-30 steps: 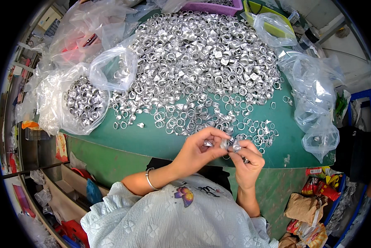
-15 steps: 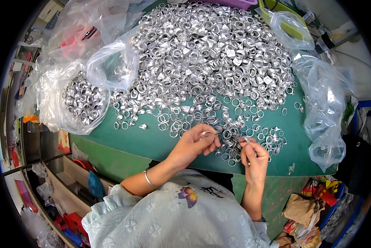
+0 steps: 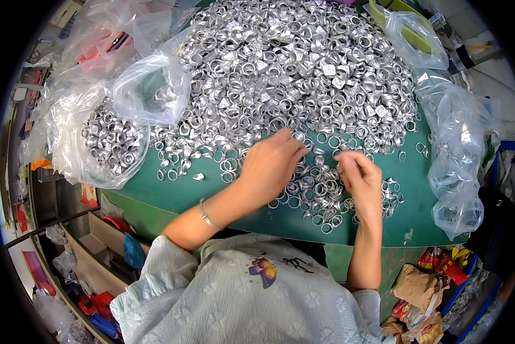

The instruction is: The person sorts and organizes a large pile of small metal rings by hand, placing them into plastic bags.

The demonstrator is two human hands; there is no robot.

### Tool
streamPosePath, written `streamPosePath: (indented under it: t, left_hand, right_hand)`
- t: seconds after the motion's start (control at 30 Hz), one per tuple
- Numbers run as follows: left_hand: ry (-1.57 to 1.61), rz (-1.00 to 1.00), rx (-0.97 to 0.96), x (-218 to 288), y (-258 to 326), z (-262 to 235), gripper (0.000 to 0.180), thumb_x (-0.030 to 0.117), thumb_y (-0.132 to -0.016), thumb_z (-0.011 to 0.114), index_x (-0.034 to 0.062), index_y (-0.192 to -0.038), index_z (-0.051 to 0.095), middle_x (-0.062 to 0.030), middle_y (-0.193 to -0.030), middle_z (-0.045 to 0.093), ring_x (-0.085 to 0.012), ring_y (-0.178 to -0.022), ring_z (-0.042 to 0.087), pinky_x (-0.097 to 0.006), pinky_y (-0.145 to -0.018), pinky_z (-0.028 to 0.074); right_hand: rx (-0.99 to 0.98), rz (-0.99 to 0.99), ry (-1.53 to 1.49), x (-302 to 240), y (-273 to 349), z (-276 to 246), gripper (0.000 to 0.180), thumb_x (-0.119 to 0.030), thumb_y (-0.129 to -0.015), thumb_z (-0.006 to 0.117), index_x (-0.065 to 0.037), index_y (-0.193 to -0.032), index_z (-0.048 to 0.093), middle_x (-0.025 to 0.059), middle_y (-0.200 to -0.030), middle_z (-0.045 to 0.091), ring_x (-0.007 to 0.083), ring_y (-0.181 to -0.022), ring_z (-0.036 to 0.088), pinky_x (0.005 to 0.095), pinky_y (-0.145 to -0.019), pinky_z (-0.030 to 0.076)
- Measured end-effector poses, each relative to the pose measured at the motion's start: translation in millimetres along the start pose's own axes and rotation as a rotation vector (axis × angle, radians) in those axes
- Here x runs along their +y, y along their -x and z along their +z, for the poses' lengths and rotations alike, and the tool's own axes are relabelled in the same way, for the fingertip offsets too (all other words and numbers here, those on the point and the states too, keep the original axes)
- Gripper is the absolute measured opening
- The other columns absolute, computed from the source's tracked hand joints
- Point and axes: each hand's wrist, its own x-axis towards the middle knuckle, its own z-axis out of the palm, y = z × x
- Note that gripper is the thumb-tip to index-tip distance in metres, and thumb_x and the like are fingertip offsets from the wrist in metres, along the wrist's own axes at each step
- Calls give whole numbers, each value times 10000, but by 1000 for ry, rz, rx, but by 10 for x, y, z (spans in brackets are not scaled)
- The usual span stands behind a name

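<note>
My left hand and right hand rest on loose silver rings spread over the green tabletop, fingers pinching among them; what each grips, I cannot tell. The rings seem light, stiff, slippery; pinch by the rim.

Both hands, left and right, among silver rings on a green tabletop, fingers on the pile's edge.

Silver metal rings on a green table, clear plastic bags, pale blue floral-embossed top — orange-and-purple butterfly print, silver bracelet
</note>
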Motion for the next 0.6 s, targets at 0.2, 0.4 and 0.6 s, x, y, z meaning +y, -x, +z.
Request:
streamPosePath:
  t: [0.2, 0.4, 0.6]
  left_hand:
    - [-290, 115, -194, -111, -195, 259, 146, 110, -725, 633, 30, -828, 567, -101, -712, 500, -286, -596, 555, -374, -505, 434]
    - [789, -357, -240, -42, -189, 69, 130, 153, -804, 601, 36, -818, 547, -18, -642, 492, -111, -505, 446, -226, -421, 329]
    - [1820, -801, -660, 173, 103, -30, 120, 143, -880, 510, 27, -912, 504, -21, -710, 447, -40, -533, 320, -154, -424, 253]
  right_hand:
    - [79, -273, 816, -23, -189, 276, 124, -70, -732, 644, -32, -845, 611, 118, -735, 575, 285, -588, 543, 345, -540, 423]
    - [-81, 246, -506, -72, 11, -36, 96, -97, -855, 532, -2, -873, 540, 40, -705, 540, 70, -505, 427, 198, -391, 300]
    - [-351, 400, -1101, -73, 321, 14, 134, -140, -864, 503, -17, -910, 476, 68, -757, 471, 77, -494, 391, 169, -389, 275]
